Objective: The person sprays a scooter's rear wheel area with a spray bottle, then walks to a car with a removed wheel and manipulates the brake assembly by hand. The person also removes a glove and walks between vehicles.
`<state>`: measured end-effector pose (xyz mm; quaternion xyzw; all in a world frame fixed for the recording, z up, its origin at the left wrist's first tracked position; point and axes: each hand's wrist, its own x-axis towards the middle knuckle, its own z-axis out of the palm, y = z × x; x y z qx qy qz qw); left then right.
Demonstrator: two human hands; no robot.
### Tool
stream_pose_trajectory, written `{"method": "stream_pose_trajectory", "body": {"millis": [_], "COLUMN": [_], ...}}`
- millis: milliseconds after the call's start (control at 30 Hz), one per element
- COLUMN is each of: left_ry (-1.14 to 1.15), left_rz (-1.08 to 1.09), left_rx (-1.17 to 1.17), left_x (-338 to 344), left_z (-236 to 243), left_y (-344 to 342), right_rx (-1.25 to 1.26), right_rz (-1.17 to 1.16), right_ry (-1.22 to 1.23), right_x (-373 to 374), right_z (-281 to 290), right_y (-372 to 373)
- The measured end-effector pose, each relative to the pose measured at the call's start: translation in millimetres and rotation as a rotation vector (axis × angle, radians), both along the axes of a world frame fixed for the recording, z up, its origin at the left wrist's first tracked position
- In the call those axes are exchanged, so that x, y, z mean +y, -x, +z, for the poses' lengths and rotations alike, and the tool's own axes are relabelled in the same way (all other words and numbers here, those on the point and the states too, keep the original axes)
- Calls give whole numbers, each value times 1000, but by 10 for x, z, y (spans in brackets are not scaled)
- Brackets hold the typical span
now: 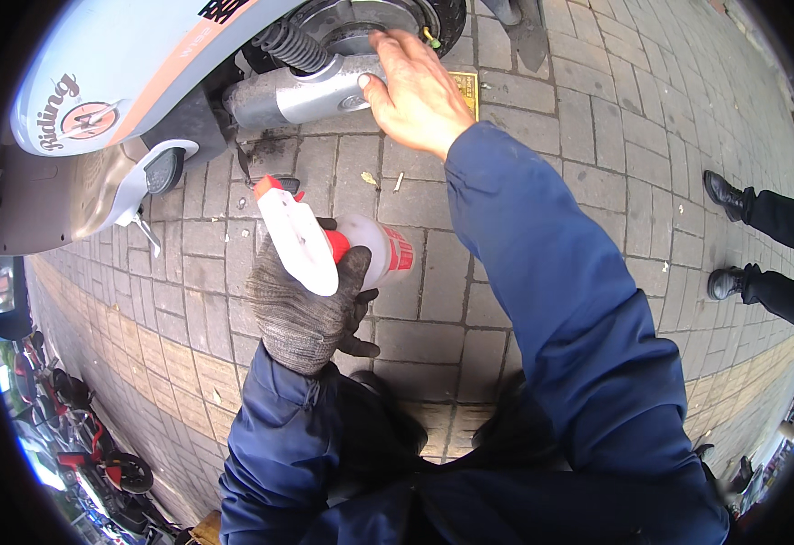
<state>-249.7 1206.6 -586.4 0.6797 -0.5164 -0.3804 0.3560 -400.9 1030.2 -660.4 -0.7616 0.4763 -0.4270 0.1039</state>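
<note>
One spray bottle (335,243) sits just left of the middle of the frame, tilted, its neck wrapped by our gloved left hand (301,313). Our bare right hand (419,98), at the upper middle, holds nothing that we can see; it is spread over the end of a silver casing (301,95) by the wheel (451,18) of a pale blue scooter (170,73). We judge the work to be under way, with bottle and casing both engaged; dark grime marks the casing's left end, and how much is done or left we cannot tell.

The bottle's body is cloudy, translucent plastic with a red label, under a smooth white trigger head with red nozzle and collar. Our glove is coarse grey-brown knit, darker at the fingers. The casing is a rounded, dull metal tube beneath a black coil spring (292,45); the scooter's panel is glossy, with an orange stripe. Rough grey paving bricks (415,354) run beneath. A bystander's black shoes (728,195) stand at the right, and parked motorbikes (79,427) crowd the lower left.
</note>
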Motion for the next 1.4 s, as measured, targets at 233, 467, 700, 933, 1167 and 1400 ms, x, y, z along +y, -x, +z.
{"method": "stream_pose_trajectory", "body": {"millis": [233,467,700,933,1167,1400], "left_ry": [34,-21,100,81,101,4], "left_rz": [-11,100,-48,-165,-283,-330], "left_rx": [-133,-52,-212,-79,-197,-117], "left_x": [-7,158,176,146,79,49], "left_z": [-33,17,57,-13,-64,-138], "left_y": [-299,-548,-492,-196,153,382], "right_rx": [462,482,283,468,456,444], "right_rz": [-57,-131,-78,170,317,336], "right_ry": [-146,-286,-858,-892,-987,-951], "right_x": [-831,-1058,-95,418,763,901], "right_z": [548,-38,-954,-841,-741,-583], "right_y": [-170,283,669,767,1010,1146]}}
